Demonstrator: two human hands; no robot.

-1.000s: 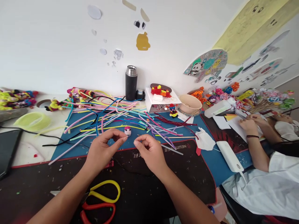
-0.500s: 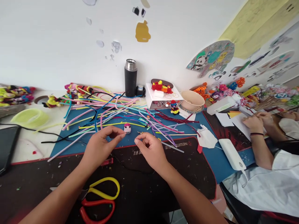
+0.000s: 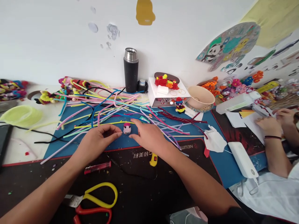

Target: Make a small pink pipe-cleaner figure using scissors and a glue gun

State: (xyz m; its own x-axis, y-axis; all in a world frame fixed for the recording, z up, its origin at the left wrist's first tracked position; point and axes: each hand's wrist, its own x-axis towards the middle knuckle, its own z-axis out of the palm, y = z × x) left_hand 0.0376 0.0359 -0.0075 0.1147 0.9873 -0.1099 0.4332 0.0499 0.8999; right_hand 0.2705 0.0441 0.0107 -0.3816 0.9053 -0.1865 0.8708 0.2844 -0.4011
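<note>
A small pink-and-white doll head with dark eyes and a magenta top stands on the blue mat between my two hands. My left hand is just left of it, thumb and fingertips pinched together; what they hold, if anything, is too small to make out. On the other side, my right hand has its thumb and forefinger spread beside the head, and I see nothing in its grip. Many coloured pipe cleaners lie loosely piled behind my hands.
Scissors with yellow and red handles lie near my left forearm, by a red clear-cased tool. A yellow cutter is under my right wrist. A black flask, white box and beige bowl stand behind. A co-worker's hands are at right.
My right hand has moved up to the doll head and its thumb and forefinger have spread. My left hand stays pinched nearby. The view has shifted, and the yellow cutter now shows.
</note>
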